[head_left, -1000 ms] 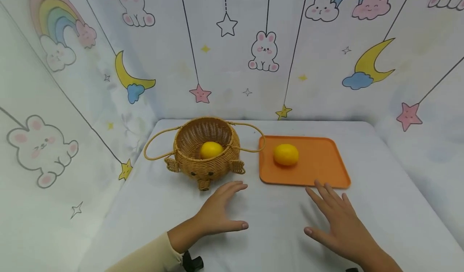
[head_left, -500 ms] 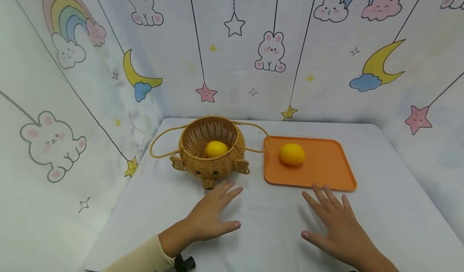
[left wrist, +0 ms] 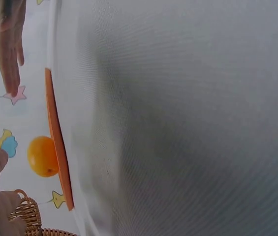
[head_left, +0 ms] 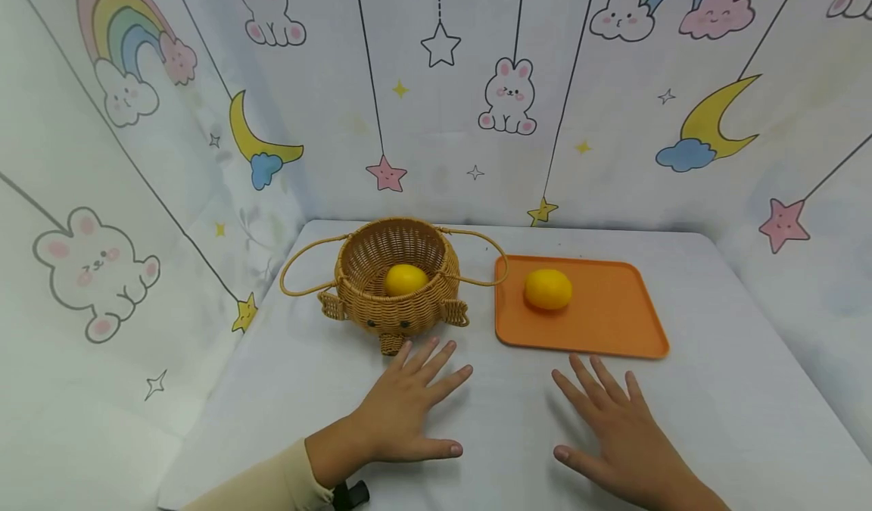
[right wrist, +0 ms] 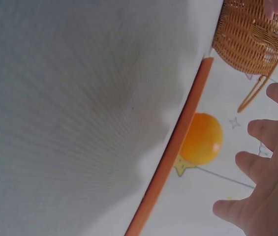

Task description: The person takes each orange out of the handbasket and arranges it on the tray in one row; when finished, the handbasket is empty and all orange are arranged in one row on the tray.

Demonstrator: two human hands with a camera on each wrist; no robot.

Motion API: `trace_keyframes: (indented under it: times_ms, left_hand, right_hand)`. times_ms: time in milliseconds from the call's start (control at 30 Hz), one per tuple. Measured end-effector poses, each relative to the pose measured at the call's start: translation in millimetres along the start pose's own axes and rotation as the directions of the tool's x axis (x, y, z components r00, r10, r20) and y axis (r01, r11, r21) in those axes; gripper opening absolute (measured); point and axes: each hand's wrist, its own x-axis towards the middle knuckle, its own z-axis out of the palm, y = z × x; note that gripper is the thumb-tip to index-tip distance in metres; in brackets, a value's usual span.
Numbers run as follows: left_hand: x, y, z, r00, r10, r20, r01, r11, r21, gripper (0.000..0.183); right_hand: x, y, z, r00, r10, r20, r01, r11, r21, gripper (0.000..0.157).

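Observation:
A woven wicker basket with an animal face, small ears and a snout stands at the back left of the table. Inside it lies one yellow lemon. A second, yellow-orange lemon sits on the left half of an orange tray. My left hand is held over the cloth with fingers spread, its fingertips close in front of the basket's snout. Fingers also spread, my right hand is just in front of the tray's near edge. Neither hand holds anything.
White cloth covers the table. Two looped handles stick out sideways from the basket; the right handle overlaps the tray's left edge in the head view. Behind the table hangs a backdrop printed with rabbits, moons and stars.
The head view has shifted a little, moving the scene to the right. My left hand's fingers have spread wider, and my right hand has drifted slightly left and nearer. Basket, tray and lemons stay put.

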Motion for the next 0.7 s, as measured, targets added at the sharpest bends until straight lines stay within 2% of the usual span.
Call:
trace_keyframes:
  times_ms: [300, 433, 567, 700]
  left_hand:
    - [1.7, -1.9, -1.8, 1.000, -0.001, 0.020, 0.001, 1.000, -0.007, 0.101]
    - [3.8, -2.6, -7.8, 1.000, 0.009, 0.016, -0.009, 0.999, -0.050, 0.105]
    - [9.5, -5.5, -24.7, 0.999, 0.026, -0.036, -0.031, 0.992, -0.119, 0.108]
    - [19.1, -13.6, -55.5, 0.993, 0.033, -0.113, -0.054, 0.982, -0.184, 0.108]
  right_hand:
    - [0.6, -2.6, 1.0, 1.000, -0.010, -0.004, 0.010, 1.000, 0.006, 0.093]
    - [1.5, -1.1, 1.6, 1.000, -0.012, -0.006, 0.012, 1.000, 0.001, 0.094]
    - [2.1, 0.3, 1.4, 1.000, -0.020, -0.018, 0.020, 1.000, 0.000, 0.095]
    - [2.3, 2.2, 0.9, 1.000, -0.023, -0.021, 0.023, 1.000, 0.008, 0.095]
